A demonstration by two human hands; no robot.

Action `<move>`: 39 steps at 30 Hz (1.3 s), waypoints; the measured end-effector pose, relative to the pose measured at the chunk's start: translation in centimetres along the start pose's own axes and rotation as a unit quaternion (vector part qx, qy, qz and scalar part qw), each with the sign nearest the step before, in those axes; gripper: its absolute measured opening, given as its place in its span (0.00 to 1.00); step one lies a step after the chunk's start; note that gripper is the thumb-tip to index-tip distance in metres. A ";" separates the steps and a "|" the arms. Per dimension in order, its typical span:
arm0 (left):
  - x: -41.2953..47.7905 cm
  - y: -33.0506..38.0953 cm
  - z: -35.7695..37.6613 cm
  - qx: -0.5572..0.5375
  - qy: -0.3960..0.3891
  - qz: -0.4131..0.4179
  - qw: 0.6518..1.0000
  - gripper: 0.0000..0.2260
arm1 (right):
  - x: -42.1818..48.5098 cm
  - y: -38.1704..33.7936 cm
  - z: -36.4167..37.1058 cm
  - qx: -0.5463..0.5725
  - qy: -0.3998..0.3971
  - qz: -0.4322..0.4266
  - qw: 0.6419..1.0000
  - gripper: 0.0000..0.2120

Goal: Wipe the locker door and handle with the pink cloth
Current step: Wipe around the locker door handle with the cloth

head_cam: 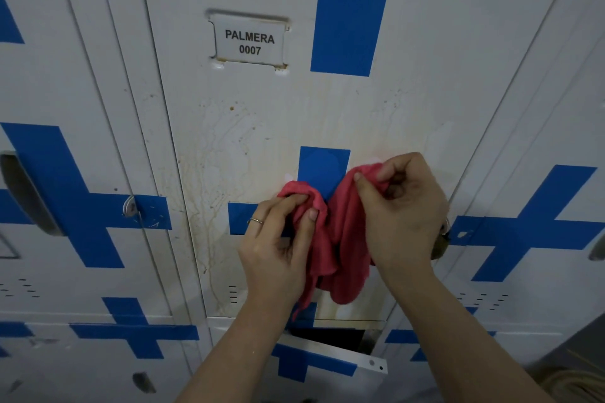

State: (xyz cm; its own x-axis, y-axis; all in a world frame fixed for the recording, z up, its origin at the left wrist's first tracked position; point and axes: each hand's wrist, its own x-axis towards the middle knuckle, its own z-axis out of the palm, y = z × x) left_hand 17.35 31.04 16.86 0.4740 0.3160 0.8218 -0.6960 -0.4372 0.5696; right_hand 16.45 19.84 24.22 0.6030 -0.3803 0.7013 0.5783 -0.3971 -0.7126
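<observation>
A white locker door (294, 114) with blue tape crosses fills the view; brownish drip stains run down its left half. A label plate (249, 41) reads PALMERA 0007. The pink cloth (343, 239) hangs in front of the door's lower middle, bunched between both hands. My left hand (278, 245), with a ring, pinches the cloth's left fold. My right hand (402, 209) grips the cloth's upper right edge and hides most of a brass padlock (440, 244) at the door's right edge. The door's handle is hidden behind my right hand.
Neighbouring lockers stand on both sides, the left one with a recessed handle (29, 193) and a lock hasp (130, 206). Below, a lower locker door (330, 357) hangs ajar, showing a dark gap. A grey floor patch shows at the bottom right.
</observation>
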 end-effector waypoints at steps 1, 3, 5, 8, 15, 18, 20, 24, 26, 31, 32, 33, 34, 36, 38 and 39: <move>-0.1 0.1 0.0 -0.002 -0.002 0.000 1.000 0.09 | 0.3 0.0 -0.2 -0.001 0.003 0.010 1.000 0.19; -0.3 0.2 0.1 -0.008 -0.009 0.002 1.000 0.12 | 1.1 0.3 -0.8 0.014 0.041 0.025 0.999 0.17; -0.4 0.3 0.3 -0.007 -0.016 0.008 1.000 0.14 | 0.9 0.6 -1.0 0.017 0.050 0.025 0.998 0.17; -0.5 0.5 0.7 0.004 -0.024 0.025 0.999 0.15 | -0.3 1.3 -1.1 0.008 0.026 0.028 0.999 0.16; -0.5 0.5 1.7 0.070 -0.075 0.124 0.987 0.12 | -3.1 4.3 -2.8 -0.032 -0.004 0.027 0.999 0.18; 0.0 0.7 2.2 0.149 -0.126 0.203 0.960 0.13 | -3.7 4.9 -3.6 -0.051 -0.016 -0.011 0.999 0.07; 0.2 0.8 2.5 0.212 -0.140 0.217 0.943 0.15 | -3.9 5.1 -3.8 -0.058 -0.021 -0.019 0.998 0.10; -0.4 1.6 3.3 0.321 -0.122 0.203 0.917 0.16 | -4.1 5.1 -4.1 -0.048 -0.027 -0.014 0.998 0.12; -0.7 2.0 3.9 0.342 -0.109 0.184 0.915 0.16 | -4.1 5.2 -4.2 -0.043 -0.034 -0.013 0.998 0.12; -1.0 2.2 4.4 0.368 -0.112 0.166 0.908 0.16 | -4.0 5.3 -4.2 -0.024 -0.057 -0.007 0.998 0.12; -1.1 2.1 4.3 0.363 -0.116 0.165 0.910 0.16 | -4.1 5.3 -4.3 -0.021 -0.060 -0.007 0.998 0.11; -1.4 2.1 4.2 0.356 -0.124 0.164 0.912 0.16 | -4.1 5.2 -4.3 -0.022 -0.062 -0.008 0.998 0.11; -1.6 2.0 4.0 0.348 -0.134 0.163 0.913 0.16 | -4.2 5.2 -4.3 -0.023 -0.064 -0.008 0.998 0.10; -2.2 1.7 3.5 0.331 -0.161 0.154 0.917 0.16 | -4.4 5.3 -4.3 -0.026 -0.069 0.005 0.997 0.08; -2.3 1.7 3.0 0.302 -0.183 0.128 0.927 0.15 | -4.5 5.1 -4.3 -0.024 -0.072 0.029 0.997 0.09; -2.1 1.7 3.0 0.278 -0.187 0.109 0.936 0.15 | -4.4 5.1 -4.4 -0.017 -0.072 0.039 0.997 0.10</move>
State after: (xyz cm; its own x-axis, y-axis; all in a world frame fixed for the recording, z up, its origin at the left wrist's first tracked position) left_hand 16.81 27.07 16.20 0.5818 -0.1035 0.8067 -0.4589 -0.8607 0.2204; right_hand 14.35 15.85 17.56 0.7193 -0.2883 0.6321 0.5096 -0.3993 -0.7621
